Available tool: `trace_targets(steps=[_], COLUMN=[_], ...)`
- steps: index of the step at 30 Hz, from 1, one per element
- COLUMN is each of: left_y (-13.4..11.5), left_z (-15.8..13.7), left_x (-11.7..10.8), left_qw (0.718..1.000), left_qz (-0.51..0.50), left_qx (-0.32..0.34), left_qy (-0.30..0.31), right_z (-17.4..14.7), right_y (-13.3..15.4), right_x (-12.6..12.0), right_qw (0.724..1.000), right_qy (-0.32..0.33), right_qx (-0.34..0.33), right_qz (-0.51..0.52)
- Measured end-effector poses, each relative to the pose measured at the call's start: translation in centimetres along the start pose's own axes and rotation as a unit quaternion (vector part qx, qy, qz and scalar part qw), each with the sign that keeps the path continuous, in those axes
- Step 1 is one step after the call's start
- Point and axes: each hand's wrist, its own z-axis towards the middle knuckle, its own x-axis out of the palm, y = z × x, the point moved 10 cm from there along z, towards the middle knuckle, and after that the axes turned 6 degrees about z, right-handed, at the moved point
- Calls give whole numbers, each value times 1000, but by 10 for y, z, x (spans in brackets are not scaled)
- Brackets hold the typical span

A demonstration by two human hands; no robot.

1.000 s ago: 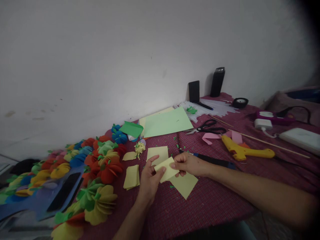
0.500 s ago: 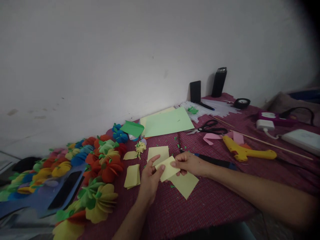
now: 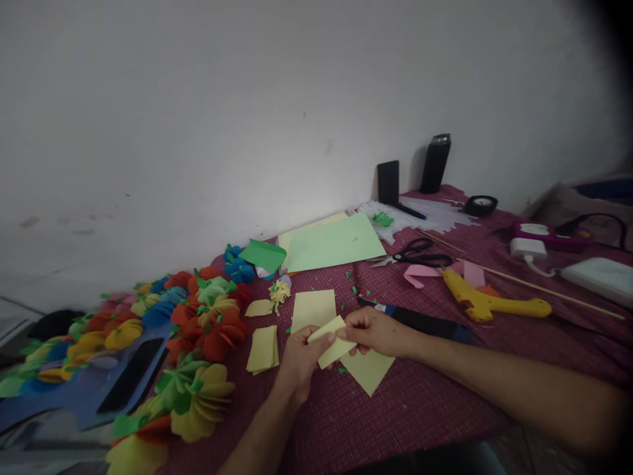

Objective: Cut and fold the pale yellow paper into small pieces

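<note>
Between my two hands is a small folded-looking piece of pale yellow paper (image 3: 328,349). My left hand (image 3: 302,356) grips its left side, thumb on top. My right hand (image 3: 373,330) pinches its right end between thumb and fingers. Beneath and behind the hands lie a yellow paper sheet (image 3: 312,307) and another yellow sheet (image 3: 370,375), partly hidden. Left of my left hand sits a small stack of yellow paper pieces (image 3: 263,348). A curved yellow paper piece (image 3: 259,307) and a fringed yellow paper tuft (image 3: 279,293) are just behind that stack.
Paper flowers (image 3: 205,330) crowd the left side. Behind my hands are a light green sheet (image 3: 336,244) and black-handled scissors (image 3: 415,252). A yellow glue gun (image 3: 489,300), a wooden stick (image 3: 544,287) and a white charger (image 3: 528,248) lie to the right. A black bottle (image 3: 436,163) stands by the wall.
My left fingers, spread earlier, have closed on the yellow paper, and my left thumb has slid rightward along it, closer to my right hand. The camera view has shifted slightly.
</note>
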Motion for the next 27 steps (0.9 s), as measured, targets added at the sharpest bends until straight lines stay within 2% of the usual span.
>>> trace_targets(steps=[5,12,19,25,27], left_y=[4,-12,-10,-14,-15], left_z=[-1,-5,-7,-8,-9], left_x=[-3,-5,4,-2,1], left_qw=[1000,999,997,996,994], left_qz=[-8,-11,41,79,89], left_qx=[-10,35,19,17,15], left_qy=[2,10,61,41,52], right_z=[0,-3,-7,-9,-10], right_y=[-1,8,7,8,7], right_x=[1,-1,14,13,16], right_qw=[1000,1000,998,998,997], right_qy=[-7,-11,49,48,60], right_qx=[1,-7,-17,-7,-2], right_qz=[-5,-18,-32,-51,-57])
